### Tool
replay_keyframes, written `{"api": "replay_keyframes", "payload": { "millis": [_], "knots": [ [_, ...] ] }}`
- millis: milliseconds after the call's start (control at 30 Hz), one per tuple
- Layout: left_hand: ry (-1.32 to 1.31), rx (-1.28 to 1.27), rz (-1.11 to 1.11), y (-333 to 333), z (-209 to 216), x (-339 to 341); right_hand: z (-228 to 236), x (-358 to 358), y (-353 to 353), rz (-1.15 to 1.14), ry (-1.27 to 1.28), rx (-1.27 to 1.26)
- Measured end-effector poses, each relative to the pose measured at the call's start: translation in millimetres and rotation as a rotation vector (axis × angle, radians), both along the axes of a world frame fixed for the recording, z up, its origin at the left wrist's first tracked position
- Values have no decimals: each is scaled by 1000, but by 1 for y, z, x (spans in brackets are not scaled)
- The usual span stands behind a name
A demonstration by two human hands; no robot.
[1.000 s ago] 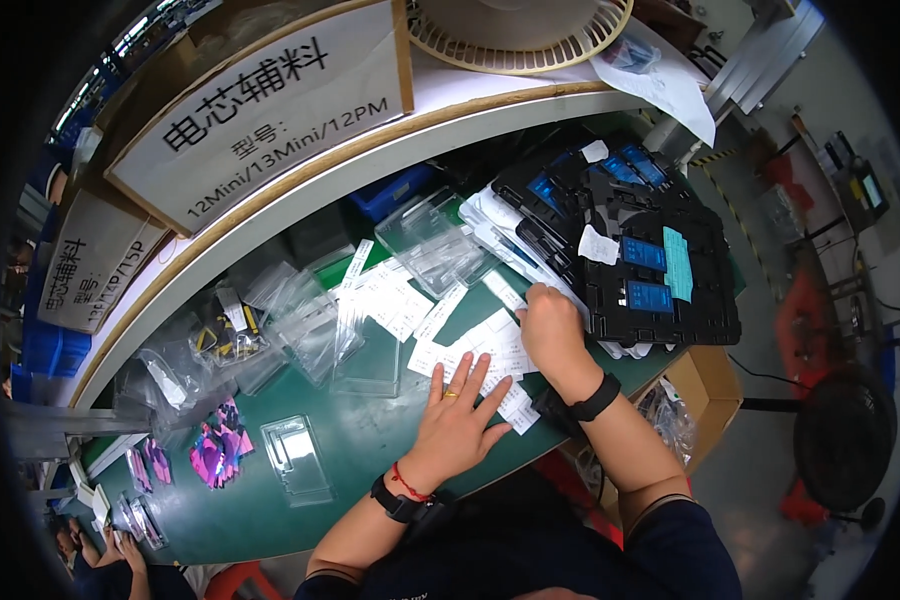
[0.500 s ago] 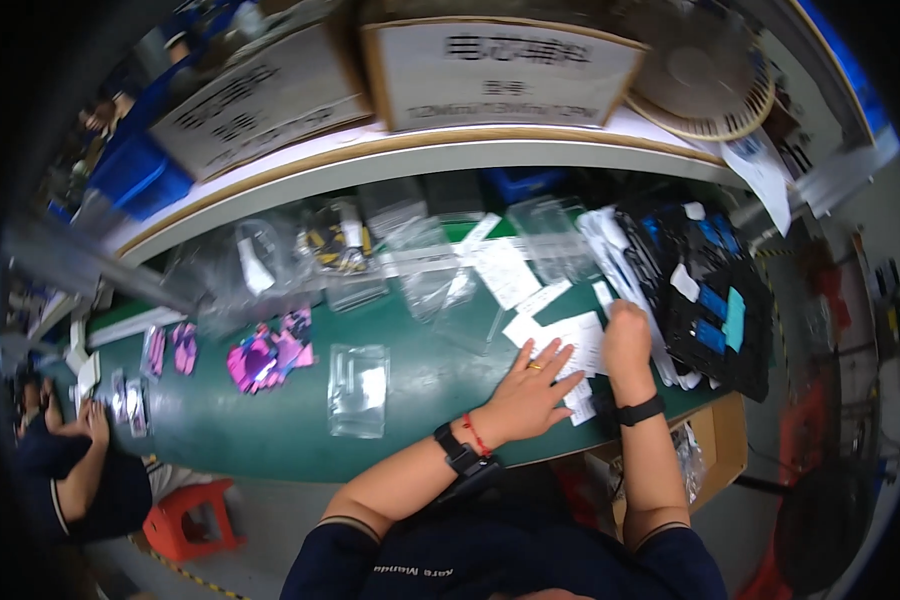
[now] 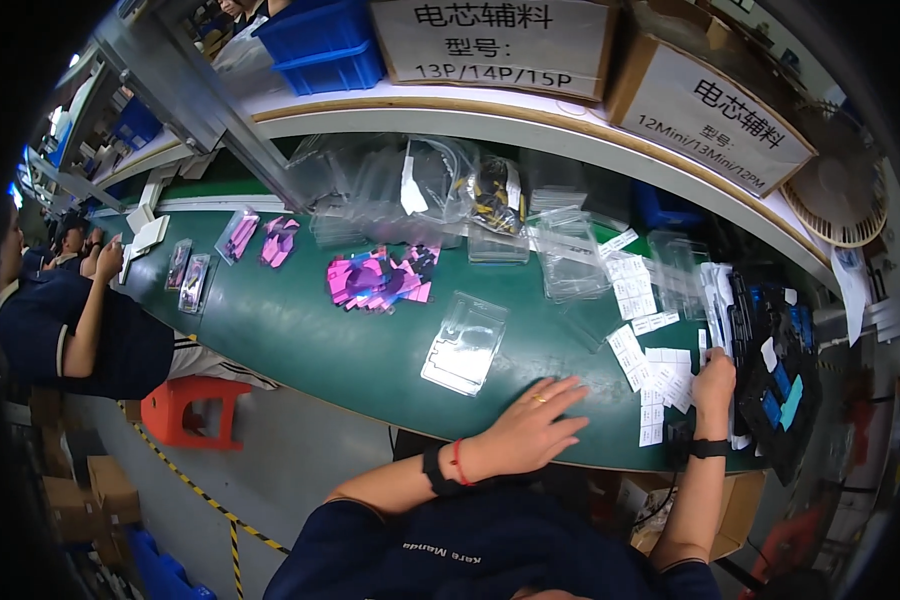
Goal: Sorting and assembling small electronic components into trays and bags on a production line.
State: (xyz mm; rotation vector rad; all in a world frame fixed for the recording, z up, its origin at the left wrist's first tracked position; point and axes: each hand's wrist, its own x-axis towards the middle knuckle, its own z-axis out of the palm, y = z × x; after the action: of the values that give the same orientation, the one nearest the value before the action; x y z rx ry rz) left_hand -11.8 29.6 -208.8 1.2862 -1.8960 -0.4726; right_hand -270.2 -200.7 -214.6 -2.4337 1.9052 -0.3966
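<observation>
My left hand (image 3: 538,424) is open above the green table, palm down with fingers spread, holding nothing. It lies between a clear plastic blister tray (image 3: 466,344) and several white label sheets (image 3: 652,385). Right of the sheets, my right hand (image 3: 714,388) is closed, its fingers bent together beside a stack of white and black strips (image 3: 722,305). What it grips, if anything, is hidden. A narrow white label strip (image 3: 702,346) shows just beside its fingers. Farther off lies another label sheet (image 3: 630,286).
Pink-and-black film pieces (image 3: 382,278) lie left of centre. Clear bags (image 3: 570,258) line the back below a shelf (image 3: 530,112). Black trays with blue parts (image 3: 776,395) stand at the right. A person (image 3: 80,320) sits at the far left near a red stool (image 3: 195,412).
The view has swung left. My left hand has moved left off the label sheets onto bare table. My right hand stays closed beside the strip stack.
</observation>
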Motion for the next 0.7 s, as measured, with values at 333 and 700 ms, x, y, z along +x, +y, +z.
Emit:
{"api": "replay_keyframes", "payload": {
  "millis": [333,700],
  "knots": [
    [-246,11,499,61,-1,71,12,9,25,35,62,-226],
    [-262,91,507,68,-12,74,66,124,151,716,-271,-62]
  ]
}}
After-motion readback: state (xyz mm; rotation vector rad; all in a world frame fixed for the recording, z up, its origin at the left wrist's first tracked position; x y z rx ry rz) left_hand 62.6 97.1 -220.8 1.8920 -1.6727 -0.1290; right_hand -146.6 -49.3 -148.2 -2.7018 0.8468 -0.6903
